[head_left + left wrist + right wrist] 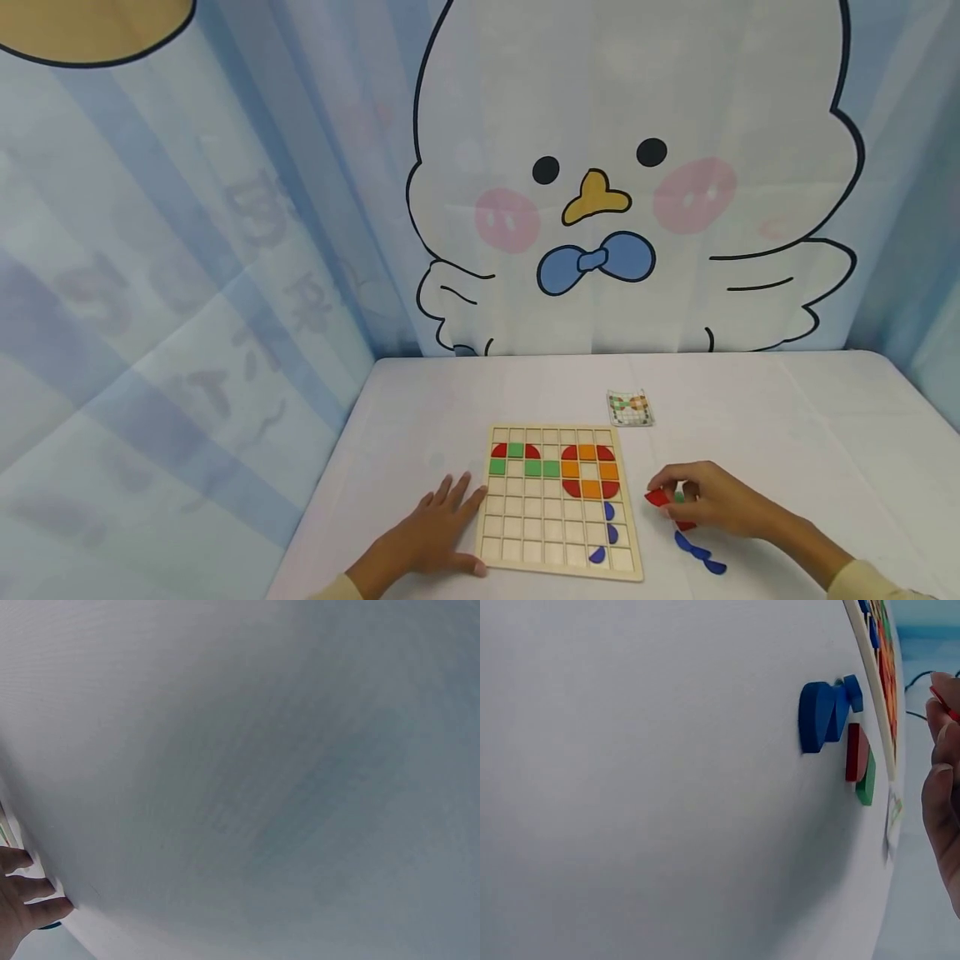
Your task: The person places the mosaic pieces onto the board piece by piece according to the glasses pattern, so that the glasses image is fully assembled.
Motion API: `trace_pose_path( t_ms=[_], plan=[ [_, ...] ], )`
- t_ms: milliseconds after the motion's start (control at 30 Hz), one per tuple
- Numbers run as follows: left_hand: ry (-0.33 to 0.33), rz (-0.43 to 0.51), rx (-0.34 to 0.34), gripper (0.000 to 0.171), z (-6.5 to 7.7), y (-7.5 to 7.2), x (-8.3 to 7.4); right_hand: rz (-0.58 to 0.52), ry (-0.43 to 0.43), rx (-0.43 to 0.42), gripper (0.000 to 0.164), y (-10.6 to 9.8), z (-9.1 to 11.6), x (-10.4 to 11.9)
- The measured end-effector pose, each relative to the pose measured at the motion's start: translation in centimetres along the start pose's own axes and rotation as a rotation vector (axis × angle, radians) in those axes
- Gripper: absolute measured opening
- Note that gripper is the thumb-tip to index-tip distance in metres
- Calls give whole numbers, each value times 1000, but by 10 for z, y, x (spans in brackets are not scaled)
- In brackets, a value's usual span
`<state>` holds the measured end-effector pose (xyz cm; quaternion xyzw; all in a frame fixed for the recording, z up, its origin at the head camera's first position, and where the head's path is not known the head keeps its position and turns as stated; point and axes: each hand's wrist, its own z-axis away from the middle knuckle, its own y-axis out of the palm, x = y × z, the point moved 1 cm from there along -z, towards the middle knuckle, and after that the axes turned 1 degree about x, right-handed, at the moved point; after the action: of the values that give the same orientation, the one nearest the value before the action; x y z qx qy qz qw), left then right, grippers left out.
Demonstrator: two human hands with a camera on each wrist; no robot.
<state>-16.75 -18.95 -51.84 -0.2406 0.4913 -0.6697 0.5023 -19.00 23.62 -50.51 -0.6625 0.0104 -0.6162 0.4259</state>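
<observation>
My right hand (716, 502) pinches a red quarter-round block (657, 497) between thumb and fingers, above the table right of the wooden grid board (532, 528). Under that hand lie a second red block (853, 753) and a green block (867, 784), partly hidden in the head view. My left hand (433, 533) lies with fingers spread by the board's left edge, its fingertips near or touching the frame. Red, green and orange blocks (588, 452) fill part of the upper rows. Blue rounded blocks (612, 533) sit in cells at the lower right.
Three loose blue blocks (701, 553) lie on the table near my right wrist. Behind the board's right corner is a small pattern card (631, 409). A printed curtain (600, 317) hangs along the table's far edge and left side.
</observation>
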Motion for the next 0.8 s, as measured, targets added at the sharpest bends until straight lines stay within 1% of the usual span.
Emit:
trace_pose_path(
  t_ms=[133, 367, 467, 600, 800],
  plan=[
    [-5, 1, 7, 108, 0, 1, 1, 0, 6, 2, 28, 5, -12, 11],
    [-10, 3, 10, 108, 0, 1, 2, 20, -34, 21, 32, 15, -31, 21],
    [2, 12, 7, 107, 0, 2, 2, 14, -45, 37, 32, 18, -36, 24],
    [22, 3, -2, 107, -1, 3, 0, 22, -61, 31, 30, 22, -42, 24],
    [13, -3, -6, 106, 1, 1, 1, 17, -79, 3, 25, 30, -56, 27]
  ],
)
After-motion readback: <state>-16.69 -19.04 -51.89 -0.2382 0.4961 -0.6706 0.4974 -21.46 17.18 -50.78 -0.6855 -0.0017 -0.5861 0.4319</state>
